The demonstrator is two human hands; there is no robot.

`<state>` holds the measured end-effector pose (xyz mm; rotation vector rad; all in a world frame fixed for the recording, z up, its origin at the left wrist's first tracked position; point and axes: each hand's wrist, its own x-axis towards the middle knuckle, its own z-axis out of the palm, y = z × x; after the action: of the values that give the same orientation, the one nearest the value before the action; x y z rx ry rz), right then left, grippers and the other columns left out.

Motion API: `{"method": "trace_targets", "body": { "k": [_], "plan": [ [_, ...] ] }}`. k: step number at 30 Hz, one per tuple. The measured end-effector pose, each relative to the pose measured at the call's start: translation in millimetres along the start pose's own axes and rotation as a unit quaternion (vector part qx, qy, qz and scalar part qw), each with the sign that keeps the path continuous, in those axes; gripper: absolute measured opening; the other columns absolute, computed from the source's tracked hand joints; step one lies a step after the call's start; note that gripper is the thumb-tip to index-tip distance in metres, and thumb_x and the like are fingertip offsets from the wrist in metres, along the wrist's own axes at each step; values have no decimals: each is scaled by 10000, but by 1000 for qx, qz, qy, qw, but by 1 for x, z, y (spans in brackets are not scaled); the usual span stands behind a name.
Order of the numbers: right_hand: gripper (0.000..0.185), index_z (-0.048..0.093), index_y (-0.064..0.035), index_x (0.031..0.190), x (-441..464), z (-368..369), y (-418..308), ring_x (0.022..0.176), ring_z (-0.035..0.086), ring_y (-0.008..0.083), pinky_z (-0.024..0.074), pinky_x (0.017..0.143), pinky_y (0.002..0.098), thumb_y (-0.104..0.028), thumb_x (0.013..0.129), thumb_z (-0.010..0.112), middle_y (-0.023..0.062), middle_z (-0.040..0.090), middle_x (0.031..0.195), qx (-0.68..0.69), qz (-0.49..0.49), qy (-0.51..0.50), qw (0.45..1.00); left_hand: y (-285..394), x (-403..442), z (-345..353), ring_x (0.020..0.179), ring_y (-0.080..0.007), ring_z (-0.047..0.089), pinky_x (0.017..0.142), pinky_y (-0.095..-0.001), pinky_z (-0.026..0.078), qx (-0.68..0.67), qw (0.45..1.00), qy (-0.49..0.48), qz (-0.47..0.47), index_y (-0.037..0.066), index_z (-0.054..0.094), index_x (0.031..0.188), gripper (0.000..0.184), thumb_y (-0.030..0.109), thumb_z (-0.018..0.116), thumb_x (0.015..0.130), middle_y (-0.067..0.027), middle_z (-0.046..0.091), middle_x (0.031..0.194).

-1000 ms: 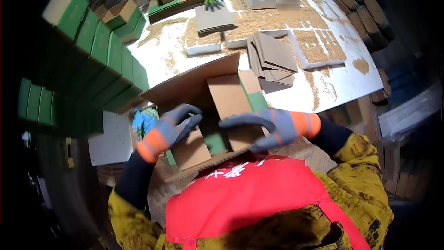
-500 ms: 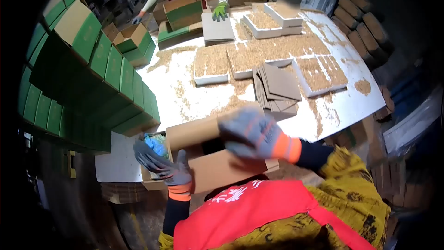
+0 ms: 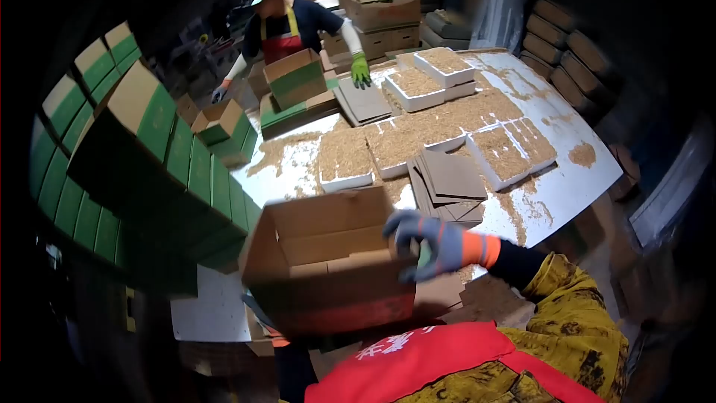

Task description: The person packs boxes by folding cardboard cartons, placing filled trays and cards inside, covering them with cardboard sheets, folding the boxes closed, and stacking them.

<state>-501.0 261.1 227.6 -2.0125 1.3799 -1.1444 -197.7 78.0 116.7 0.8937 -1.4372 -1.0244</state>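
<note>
An open-topped cardboard box [image 3: 328,283] stands tilted in front of my chest, its inside bare brown card. My right hand [image 3: 436,245], in a grey glove with an orange cuff, has its fingers curled at the box's right edge. A small pale-green patch shows between those fingers; what it is I cannot make out. At the box's lower left, most of my left hand [image 3: 256,312] is hidden behind the card, with only a bit of glove and orange cuff showing. Just beyond the box lies a stack of grey-brown card sheets [image 3: 451,177].
White trays [image 3: 350,180] of sawdust-like material cover the white table [image 3: 578,186]. Green-and-brown boxes [image 3: 179,153] are stacked high on the left. Across the table a person [image 3: 298,30] in a red apron rests a green-gloved hand [image 3: 361,71] by another pile of card sheets [image 3: 363,101].
The box is now opened out and upright between my hands, where flaps lay low before. My left hand has gone behind it. The view has tilted up, showing more of the other person.
</note>
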Motion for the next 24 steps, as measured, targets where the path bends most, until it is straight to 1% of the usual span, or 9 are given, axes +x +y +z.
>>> {"method": "trace_targets", "body": {
  "k": [5, 10, 13, 15, 16, 17, 19, 20, 24],
  "plan": [
    [398, 565, -112, 1016, -49, 66, 27, 1120, 464, 383, 440, 880, 459, -268, 690, 733, 165, 405, 1332, -163, 102, -201, 960, -56, -4, -33, 975, -254, 587, 852, -353, 478, 138, 986, -92, -8, -28, 553, 1183, 372, 234, 444, 944, -167, 603, 1108],
    [784, 305, -118, 1419, -100, 71, 57, 1176, 464, 254, 417, 958, 406, -255, 770, 722, 112, 363, 1411, 65, 54, 71, 994, -83, 2, -44, 997, -258, 568, 879, -344, 462, 225, 953, -204, -15, -23, 529, 1205, 337, 173, 433, 949, -168, 585, 1126],
    [536, 465, -67, 1308, -170, 12, 169, 946, 573, 171, 463, 865, 336, -197, 832, 674, 77, 605, 1119, 49, 293, 345, 890, -87, 1, -59, 1010, -260, 557, 896, -339, 452, 339, 894, -292, 30, -20, 515, 1218, 321, 136, 427, 952, -169, 574, 1137],
    [423, 537, -40, 1219, -227, -36, 280, 851, 545, 71, 463, 684, 224, -175, 838, 660, 32, 615, 1053, 47, 344, 631, 694, -86, 1, -69, 1018, -262, 549, 907, -336, 446, 434, 828, -340, 101, -18, 505, 1227, 313, 112, 423, 954, -169, 566, 1145],
    [512, 484, -27, 1271, -280, -66, 345, 836, 545, 85, 463, 681, 221, -170, 825, 688, 53, 596, 1099, -75, 337, 602, 720, -84, 1, -69, 1022, -262, 545, 913, -334, 442, 463, 800, -360, 125, -17, 501, 1231, 310, 100, 421, 955, -169, 563, 1148],
    [679, 384, -15, 1353, -281, -86, 359, 964, 569, 174, 466, 825, 288, -261, 810, 710, 125, 552, 1217, 133, 352, 724, 578, -84, 6, -64, 1030, -270, 540, 918, -343, 438, 417, 848, -327, 23, -16, 501, 1230, 311, 100, 423, 953, -174, 560, 1150],
    [1051, 243, -28, 1433, -257, -129, 331, 1278, 389, 346, 351, 1018, 358, -554, 671, 739, 213, 384, 1404, -79, 597, 609, 517, -96, 13, -66, 1046, -286, 529, 929, -359, 429, 305, 905, -235, -182, -14, 500, 1229, 312, 101, 428, 948, -183, 553, 1153],
    [1086, 220, -36, 1441, -257, -137, 362, 1281, 378, 359, 341, 1029, 364, -572, 653, 739, 215, 378, 1405, -110, 587, 619, 510, -116, 22, -96, 1077, -291, 507, 938, -365, 421, 500, 799, -333, -37, -6, 500, 1229, 316, 109, 437, 942, -180, 523, 1186],
    [1008, 200, -17, 1439, -237, -131, 366, 1286, 362, 364, 316, 1056, 373, -469, 708, 727, 217, 357, 1409, -188, 598, 593, 505, -71, 1, -65, 1136, -287, 473, 964, -361, 406, 576, 731, -359, 65, 14, 443, 1291, 360, 113, 414, 946, -180, 458, 1265]
  ]
}}
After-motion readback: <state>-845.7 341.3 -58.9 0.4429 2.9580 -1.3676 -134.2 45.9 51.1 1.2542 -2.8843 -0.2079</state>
